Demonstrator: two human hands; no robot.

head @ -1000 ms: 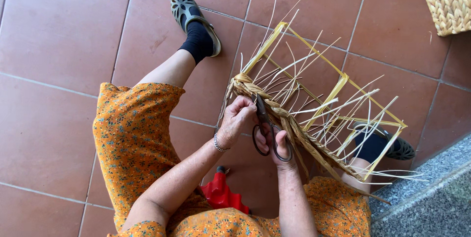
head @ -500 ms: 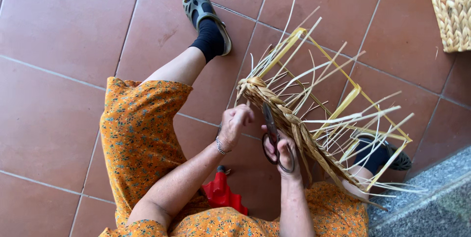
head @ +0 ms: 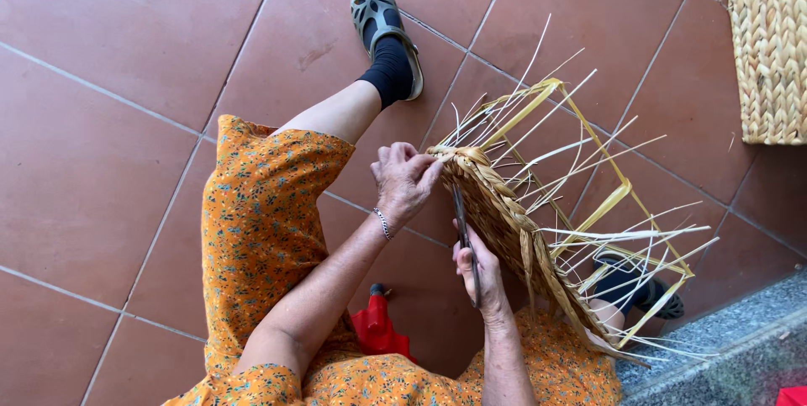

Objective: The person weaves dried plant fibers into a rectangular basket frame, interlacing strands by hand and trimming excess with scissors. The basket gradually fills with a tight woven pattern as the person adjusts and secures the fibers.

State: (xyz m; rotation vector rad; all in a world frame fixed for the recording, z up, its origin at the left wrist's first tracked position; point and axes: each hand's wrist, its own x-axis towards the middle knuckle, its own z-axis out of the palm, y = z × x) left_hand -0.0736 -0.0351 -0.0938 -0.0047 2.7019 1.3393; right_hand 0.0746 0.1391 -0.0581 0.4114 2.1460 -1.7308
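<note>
We find one half-woven straw basket (head: 504,213) tilted across our lap, its braided rim toward us and many loose strands fanning from a yellow frame (head: 626,196); we cannot see anything inside it. Our left hand (head: 403,181) pinches the rim's near corner, fingers curled tight on the braid. Our right hand (head: 481,267) is closed around one pair of scissors (head: 464,234), blades together, lying against the weave. One finished woven basket (head: 769,53) stands well apart on the tiled floor (head: 126,78), contents not visible.
</note>
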